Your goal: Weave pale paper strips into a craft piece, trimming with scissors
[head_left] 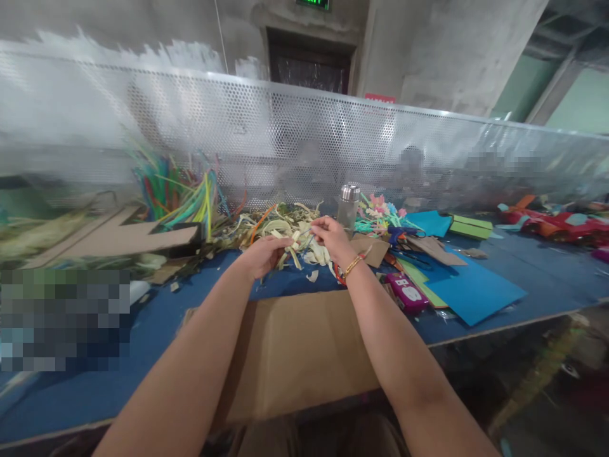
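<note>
My left hand is closed in a pinch on a pale yellow strip, just above the table. Beside it, my right hand has thumb and index finger pressed together at a thin greyish piece too small to name. A gold chain bracelet circles my right wrist. Behind and under both hands lies a loose pile of pale yellow strips, with curled scraps around it. A flat brown cardboard sheet lies between my forearms at the table's front edge.
Coloured pipe cleaners stand back left near cut cardboard. A steel-capped bottle stands behind my right hand. To its right are pastel flowers, a purple packet and blue sheets. A perforated metal screen runs along the back.
</note>
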Demonstrator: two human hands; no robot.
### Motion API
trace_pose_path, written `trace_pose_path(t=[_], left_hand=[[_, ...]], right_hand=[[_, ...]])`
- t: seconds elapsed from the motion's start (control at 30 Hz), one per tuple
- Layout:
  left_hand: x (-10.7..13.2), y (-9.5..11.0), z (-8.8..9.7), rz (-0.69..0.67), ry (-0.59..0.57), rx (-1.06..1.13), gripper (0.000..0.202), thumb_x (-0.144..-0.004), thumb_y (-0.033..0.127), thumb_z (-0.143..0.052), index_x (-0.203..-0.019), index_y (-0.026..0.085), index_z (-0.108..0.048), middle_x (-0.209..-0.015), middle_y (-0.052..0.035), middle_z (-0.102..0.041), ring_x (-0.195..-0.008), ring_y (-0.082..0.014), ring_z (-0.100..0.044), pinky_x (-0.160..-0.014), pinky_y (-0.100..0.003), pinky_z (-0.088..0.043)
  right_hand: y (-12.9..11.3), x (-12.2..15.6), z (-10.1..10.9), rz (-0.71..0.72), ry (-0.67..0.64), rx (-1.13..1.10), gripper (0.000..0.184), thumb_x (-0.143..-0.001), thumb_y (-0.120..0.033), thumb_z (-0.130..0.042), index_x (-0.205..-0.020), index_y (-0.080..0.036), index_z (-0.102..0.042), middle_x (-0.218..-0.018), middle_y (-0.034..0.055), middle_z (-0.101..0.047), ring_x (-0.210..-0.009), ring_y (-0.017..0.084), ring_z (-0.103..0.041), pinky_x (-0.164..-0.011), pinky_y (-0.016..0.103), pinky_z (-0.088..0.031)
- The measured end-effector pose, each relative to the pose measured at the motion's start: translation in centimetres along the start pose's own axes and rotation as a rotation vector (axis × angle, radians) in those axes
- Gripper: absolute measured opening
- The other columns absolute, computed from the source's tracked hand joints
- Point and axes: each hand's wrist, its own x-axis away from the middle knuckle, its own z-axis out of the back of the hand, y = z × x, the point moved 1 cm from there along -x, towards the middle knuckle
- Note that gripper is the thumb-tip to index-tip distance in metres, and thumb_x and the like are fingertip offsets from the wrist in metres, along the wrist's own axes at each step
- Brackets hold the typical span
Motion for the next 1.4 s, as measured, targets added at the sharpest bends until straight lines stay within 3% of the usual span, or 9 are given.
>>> trace_pose_path(t=[0.1, 0.23, 0.4, 0.5, 0.67, 0.77, 0.87, 1.17, 1.4], left_hand=[[0.0, 0.5, 0.2, 0.004, 0.056, 0.077, 0.007, -0.069, 0.017, -0.069, -0.074, 0.012, -0.067, -0.058, -0.0022, -0.062, -0.047, -0.0103, -0.055, -0.046, -0.02, -0.047], [-0.1, 0.9, 0.8, -0.029, 0.174, 0.234, 0.005, -0.072, 0.016, -0.065, -0.076, 0.013, -0.065, -0.058, -0.001, -0.06, -0.046, -0.0088, -0.053, -0.046, -0.019, -0.048], [-0.7, 0.9, 2.0, -0.115, 0.262, 0.421, 0.006, -0.076, 0.018, -0.065, -0.079, 0.015, -0.067, -0.063, -0.0012, -0.063, -0.05, -0.0082, -0.056, -0.048, -0.017, -0.05], [-0.6, 0.8, 2.0, -0.082, 0.238, 0.393, 0.014, -0.076, 0.017, -0.064, -0.088, 0.013, -0.07, -0.067, -0.0024, -0.065, -0.051, -0.0073, -0.057, -0.049, -0.016, -0.05], [0.2, 0.9, 0.7, 0.035, 0.115, 0.24, 0.027, -0.073, 0.018, -0.066, -0.098, 0.012, -0.071, -0.075, -0.0059, -0.069, -0.051, -0.0087, -0.058, -0.047, -0.018, -0.05], [0.3, 0.7, 0.3, 0.074, 0.06, 0.175, 0.027, -0.07, 0.018, -0.068, -0.097, 0.013, -0.071, -0.075, -0.0072, -0.07, -0.053, -0.0116, -0.061, -0.047, -0.02, -0.05], [-0.1, 0.1, 0.4, 0.079, 0.018, 0.121, 0.023, -0.069, 0.018, -0.07, -0.091, 0.013, -0.07, -0.075, -0.0083, -0.07, -0.052, -0.0124, -0.061, -0.047, -0.022, -0.05], [-0.1, -0.2, -0.1, 0.048, -0.026, 0.024, 0.013, -0.067, 0.017, -0.074, -0.077, 0.011, -0.068, -0.072, -0.009, -0.07, -0.055, -0.0125, -0.062, -0.052, -0.022, -0.051], [-0.6, -0.2, -0.1, -0.149, 0.203, 0.051, 0.026, -0.055, 0.02, -0.081, -0.076, 0.014, -0.066, -0.065, -0.0035, -0.067, -0.055, -0.0135, -0.061, -0.053, -0.023, -0.049]], right_hand=[[0.3, -1.1, 1.8, -0.033, 0.26, -0.166, 0.017, -0.072, -0.023, -0.064, -0.084, -0.02, -0.052, -0.062, -0.0065, -0.054, -0.045, 0.004, -0.042, -0.042, 0.016, -0.031], [0.8, -2.2, 4.5, -0.087, 0.502, -0.252, 0.017, -0.074, -0.025, -0.061, -0.087, -0.022, -0.05, -0.062, -0.0071, -0.054, -0.043, 0.005, -0.042, -0.043, 0.018, -0.033], [1.3, -2.4, 5.7, -0.096, 0.665, -0.192, 0.013, -0.073, -0.022, -0.058, -0.085, -0.02, -0.052, -0.066, -0.0041, -0.058, -0.047, 0.008, -0.044, -0.043, 0.02, -0.032], [1.2, -2.0, 4.7, -0.016, 0.547, -0.098, 0.013, -0.072, -0.023, -0.059, -0.083, -0.019, -0.054, -0.068, -0.0026, -0.06, -0.053, 0.009, -0.05, -0.049, 0.021, -0.039], [0.1, -0.7, 1.8, 0.183, 0.09, 0.192, 0.017, -0.072, -0.03, -0.065, -0.083, -0.018, -0.061, -0.076, 0.0004, -0.066, -0.067, 0.011, -0.06, -0.065, 0.024, -0.047], [-0.4, 0.0, 0.5, 0.265, -0.115, 0.348, 0.015, -0.072, -0.029, -0.069, -0.08, -0.018, -0.064, -0.078, 0.0022, -0.068, -0.074, 0.014, -0.063, -0.075, 0.028, -0.049], [-0.7, 0.4, -0.2, 0.286, -0.236, 0.396, 0.014, -0.074, -0.03, -0.069, -0.08, -0.018, -0.065, -0.08, 0.0032, -0.069, -0.074, 0.014, -0.063, -0.075, 0.029, -0.049], [-0.8, 0.4, 0.0, 0.3, -0.146, 0.344, 0.014, -0.076, -0.03, -0.066, -0.082, -0.017, -0.065, -0.079, 0.0029, -0.067, -0.074, 0.013, -0.062, -0.076, 0.028, -0.05], [-1.5, 0.8, -0.1, 0.363, 0.008, 0.566, 0.014, -0.078, -0.029, -0.065, -0.087, -0.019, -0.067, -0.095, 0.004, -0.07, -0.087, 0.015, -0.062, -0.086, 0.031, -0.045]])
